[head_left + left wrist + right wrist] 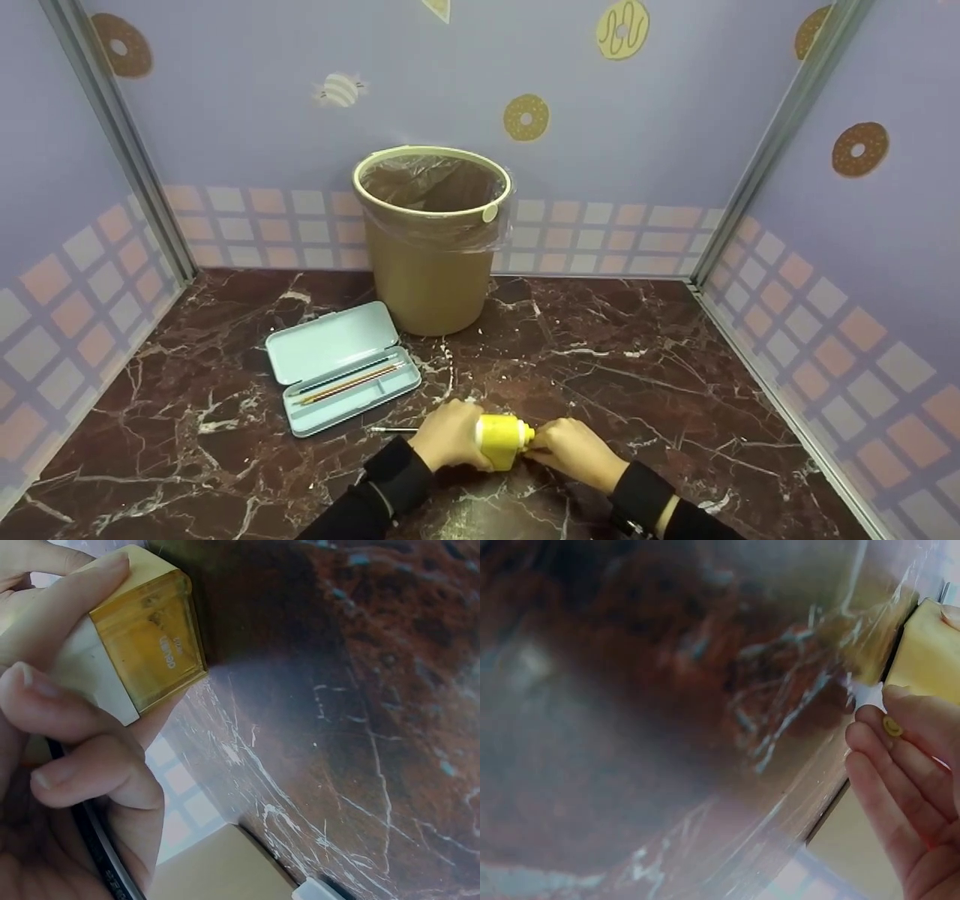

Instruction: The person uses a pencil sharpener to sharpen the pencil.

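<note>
My left hand grips a yellow pencil sharpener just above the table. Its clear yellow shavings box shows in the left wrist view. Curled under the same hand's lower fingers is a dark pencil, whose pale end pokes out to the left in the head view. My right hand is at the sharpener's right end, by a small yellow knob. In the right wrist view its thumb and forefinger pinch a small yellow round piece; whether this belongs to the sharpener I cannot tell. The other fingers lie nearly straight.
Left of the hands lies an open light-blue pencil case with several pencils inside. Behind it stands a tan bin lined with a clear bag. Small pale crumbs dot the dark marbled table near the bin. Walls enclose the table.
</note>
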Tool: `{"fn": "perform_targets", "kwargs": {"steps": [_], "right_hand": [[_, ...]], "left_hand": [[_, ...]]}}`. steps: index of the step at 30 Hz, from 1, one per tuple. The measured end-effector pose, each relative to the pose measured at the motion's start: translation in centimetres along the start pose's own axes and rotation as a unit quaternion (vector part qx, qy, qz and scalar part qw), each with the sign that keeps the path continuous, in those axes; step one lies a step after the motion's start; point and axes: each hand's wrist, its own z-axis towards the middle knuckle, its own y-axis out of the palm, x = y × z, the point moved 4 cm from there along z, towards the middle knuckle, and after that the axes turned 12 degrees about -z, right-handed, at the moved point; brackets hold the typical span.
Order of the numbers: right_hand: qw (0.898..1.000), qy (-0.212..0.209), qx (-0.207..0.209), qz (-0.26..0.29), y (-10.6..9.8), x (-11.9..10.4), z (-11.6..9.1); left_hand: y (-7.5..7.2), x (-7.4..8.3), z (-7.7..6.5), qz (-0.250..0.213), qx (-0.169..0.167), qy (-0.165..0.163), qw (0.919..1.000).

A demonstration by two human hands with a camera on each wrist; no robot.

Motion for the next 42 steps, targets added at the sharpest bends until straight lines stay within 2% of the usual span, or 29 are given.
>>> {"fn": "perform_targets", "kwargs": {"steps": [13,21,24,26,31,42], "right_hand": [[0.998,-0.039,0.04,-0.004,-0.2,-0.6,-0.8],[0.998,-0.057,0.04,0.005,-0.2,-0.6,-1.4],[0.997,-0.067,0.046,0.018,-0.4,-0.7,-1.6],[0.996,-0.076,0.053,0.02,-0.6,-0.9,-1.6],[0.993,-0.092,0.073,0.002,-1.2,-1.3,-1.7],[0.996,-0.072,0.05,0.026,-2.3,-1.7,-2.0]], "left_hand": [[0.1,0.0,0.0,0.002,0.002,0.004,1.0],[0.7,-0.4,0.1,0.002,0.009,0.021,0.9997],[0.8,-0.5,0.1,0.008,0.009,0.02,0.9997],[0.4,-0.1,-0.1,0.009,0.006,0.007,0.9999],[0.1,-0.2,0.0,0.019,0.005,-0.004,0.9998],[0.2,-0.1,0.1,0.028,0.007,0.003,0.9996]]}}
